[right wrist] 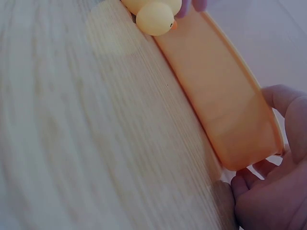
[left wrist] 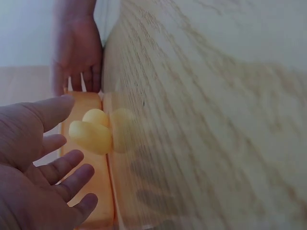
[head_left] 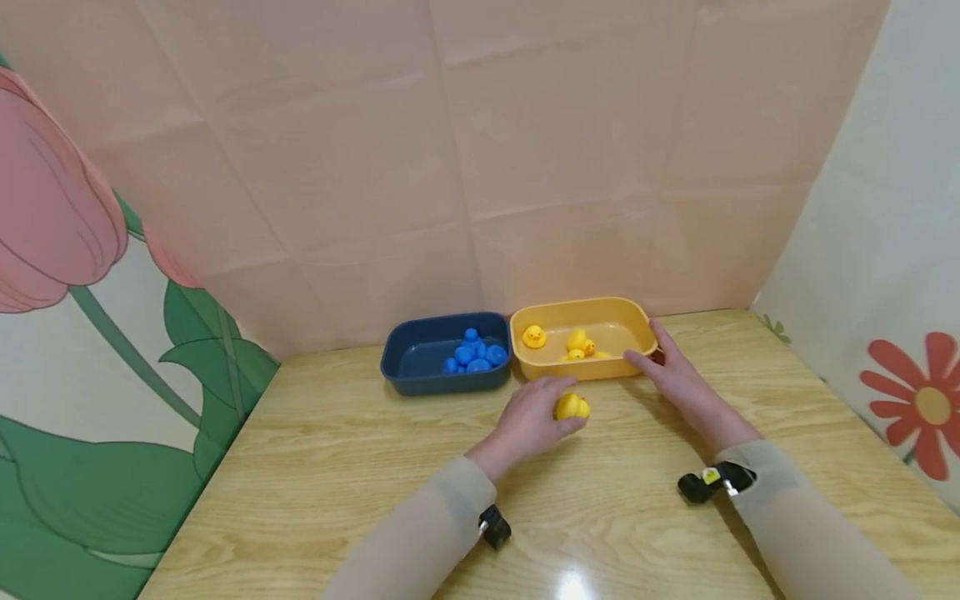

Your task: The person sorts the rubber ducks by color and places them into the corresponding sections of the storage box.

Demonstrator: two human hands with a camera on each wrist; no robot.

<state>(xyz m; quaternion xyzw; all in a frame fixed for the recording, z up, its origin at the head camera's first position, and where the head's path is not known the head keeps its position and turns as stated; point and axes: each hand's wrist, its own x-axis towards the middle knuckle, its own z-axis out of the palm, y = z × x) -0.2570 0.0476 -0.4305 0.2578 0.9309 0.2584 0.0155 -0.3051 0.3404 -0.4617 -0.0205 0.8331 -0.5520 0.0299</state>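
A yellow rubber duck (head_left: pixel 573 407) sits on the table in front of a yellow plastic bin (head_left: pixel 585 369). My left hand (head_left: pixel 531 416) is beside that duck, thumb and fingers spread around it. In the left wrist view a gap shows between the fingers of the left hand (left wrist: pixel 43 163) and the duck (left wrist: pixel 91 132). At the bin's right end my right hand (head_left: pixel 678 379) holds on, thumb at the front rim and fingers around the outer end. In the right wrist view the right hand (right wrist: pixel 276 191) touches the bin (right wrist: pixel 216 96). Several yellow ducks (head_left: pixel 577 342) lie inside it.
A dark blue bin (head_left: pixel 442 384) holding several blue ducks (head_left: pixel 476 354) stands left of the yellow bin. Behind both rises a pink-covered wall (head_left: pixel 450 167). Bare wooden tabletop (head_left: pixel 622 517) extends toward me, and a flower-printed wall (head_left: pixel 900 250) borders the right side.
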